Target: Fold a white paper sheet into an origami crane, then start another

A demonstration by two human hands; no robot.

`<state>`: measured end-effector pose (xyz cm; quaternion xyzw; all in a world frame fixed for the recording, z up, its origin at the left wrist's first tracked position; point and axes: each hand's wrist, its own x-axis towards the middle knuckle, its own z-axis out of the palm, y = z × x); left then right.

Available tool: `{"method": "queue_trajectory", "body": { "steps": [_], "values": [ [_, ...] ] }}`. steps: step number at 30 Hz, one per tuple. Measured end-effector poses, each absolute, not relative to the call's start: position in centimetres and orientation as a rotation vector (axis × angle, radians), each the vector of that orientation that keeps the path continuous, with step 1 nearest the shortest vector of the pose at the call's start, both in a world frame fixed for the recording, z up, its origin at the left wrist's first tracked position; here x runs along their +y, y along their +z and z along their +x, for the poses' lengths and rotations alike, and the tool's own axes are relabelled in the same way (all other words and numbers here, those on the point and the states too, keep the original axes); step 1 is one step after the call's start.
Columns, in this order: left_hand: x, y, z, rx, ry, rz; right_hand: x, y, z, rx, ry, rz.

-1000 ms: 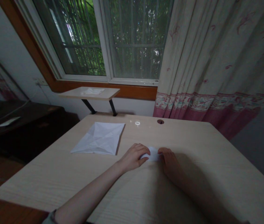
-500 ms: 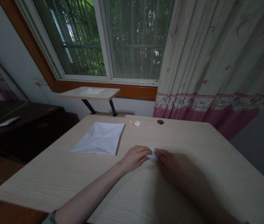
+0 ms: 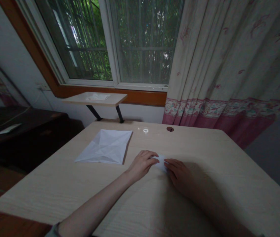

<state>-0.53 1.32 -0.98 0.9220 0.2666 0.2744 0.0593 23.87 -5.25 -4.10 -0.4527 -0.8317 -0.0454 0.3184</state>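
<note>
A small folded piece of white paper (image 3: 160, 162) lies on the pale wooden desk (image 3: 100, 187), partly covered by my fingers. My left hand (image 3: 143, 163) holds its left side, thumb and fingers closed at the edge. On the right side, my right hand (image 3: 179, 169) rests with its fingers together, gripping or pressing the paper. Between the fingertips a strip of the paper shows. To the left, apart from both hands, a larger creased white sheet (image 3: 105, 146) is spread flat.
A small raised shelf (image 3: 75, 98) on black legs stands at the desk's back left, with crumpled white paper (image 3: 98, 96) on it. A round cable hole (image 3: 170, 129) is near the back edge. Curtains (image 3: 204, 112) hang behind the right side.
My left hand has shifted slightly left and away along the paper, so more of the paper shows between the hands. My right hand has barely moved.
</note>
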Motion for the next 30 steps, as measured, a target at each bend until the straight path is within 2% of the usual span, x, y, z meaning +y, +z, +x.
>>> {"method": "queue_trajectory", "body": {
  "steps": [30],
  "values": [
    [1.08, -0.85, -0.52, 0.852, 0.697, 2.494, -5.62, -3.69, 23.41, -2.134, 0.016, -1.121]
  ]
}}
